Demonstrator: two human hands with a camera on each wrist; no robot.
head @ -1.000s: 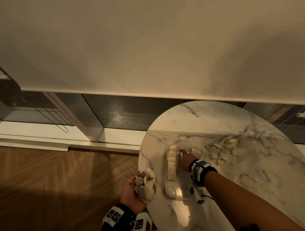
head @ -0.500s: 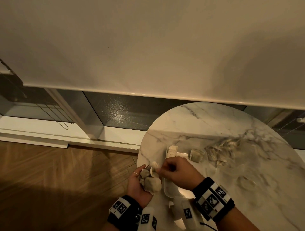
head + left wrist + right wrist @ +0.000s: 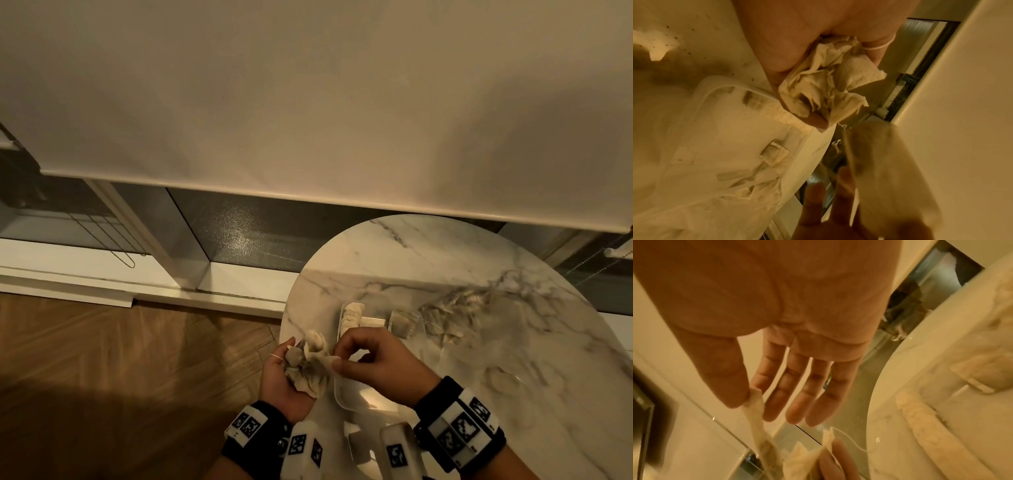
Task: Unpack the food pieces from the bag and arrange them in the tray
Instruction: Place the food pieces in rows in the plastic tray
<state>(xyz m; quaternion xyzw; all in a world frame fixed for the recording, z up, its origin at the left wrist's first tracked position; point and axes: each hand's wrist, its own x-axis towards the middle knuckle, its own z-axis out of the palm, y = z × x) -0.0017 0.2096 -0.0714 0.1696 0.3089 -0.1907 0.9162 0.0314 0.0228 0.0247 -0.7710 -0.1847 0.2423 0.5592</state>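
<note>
My left hand [image 3: 281, 380] is held at the table's left edge, palm up, and grips a bunch of pale, crumpled food pieces [image 3: 308, 366], which the left wrist view shows closely [image 3: 828, 81]. My right hand [image 3: 342, 359] reaches across to it and pinches one piece [image 3: 754, 404] between thumb and forefinger; its other fingers stay straight. The clear plastic tray [image 3: 356, 399] lies on the table just under my right hand. A row of pieces [image 3: 352, 313] lines the tray's left side. The clear bag [image 3: 459, 315] lies to the right with more pieces inside.
The round marble table [image 3: 445, 260] ends close to my left hand, with wooden floor [image 3: 137, 359] below. One loose piece [image 3: 404, 322] sits between tray and bag. A lowered blind [image 3: 308, 102] and window frame stand behind the table.
My right hand came back from the row in the tray to the bunch in my left hand and took hold of one piece. The left hand shifted slightly towards the table.
</note>
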